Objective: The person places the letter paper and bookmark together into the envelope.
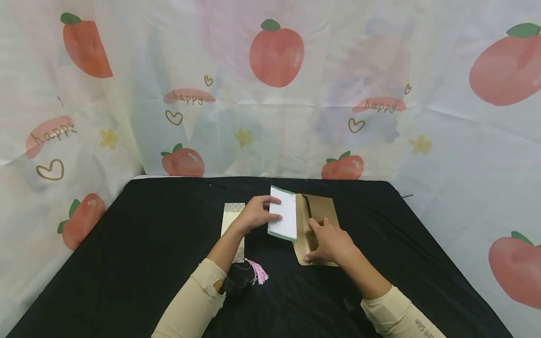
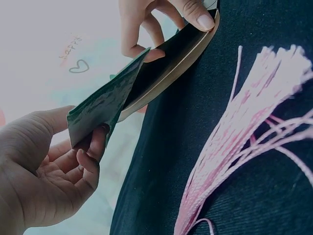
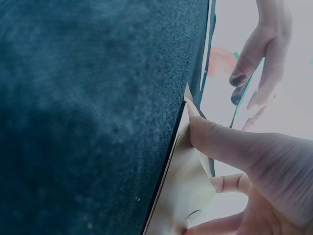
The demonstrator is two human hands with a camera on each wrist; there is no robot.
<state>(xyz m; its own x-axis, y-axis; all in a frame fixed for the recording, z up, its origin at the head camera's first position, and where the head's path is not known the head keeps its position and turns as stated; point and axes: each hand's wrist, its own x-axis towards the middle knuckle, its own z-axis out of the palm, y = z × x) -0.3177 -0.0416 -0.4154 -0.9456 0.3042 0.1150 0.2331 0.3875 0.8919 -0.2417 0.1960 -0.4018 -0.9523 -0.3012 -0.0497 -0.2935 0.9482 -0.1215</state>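
Note:
A white card point(image 1: 285, 215) with green decorated edges is pinched at its left side between the thumb and fingers of my left hand point(image 1: 255, 215). Its right edge overlaps the mouth of a brown paper envelope point(image 1: 324, 206), which lies on the black cloth. My right hand point(image 1: 334, 241) holds the envelope, thumb point(image 2: 198, 17) at one end of the mouth and fingers spread toward the other. The left wrist view shows the mouth gaping, dark inside, with the card point(image 2: 98, 110) tilted at its far end.
Left of the card lies a cream patterned card point(image 1: 230, 218), partly behind my left forearm. A pink tassel point(image 1: 258, 272) hangs from its lower end on the black cloth point(image 1: 169, 225). A fruit-printed curtain point(image 1: 279, 126) encloses the table's back and sides.

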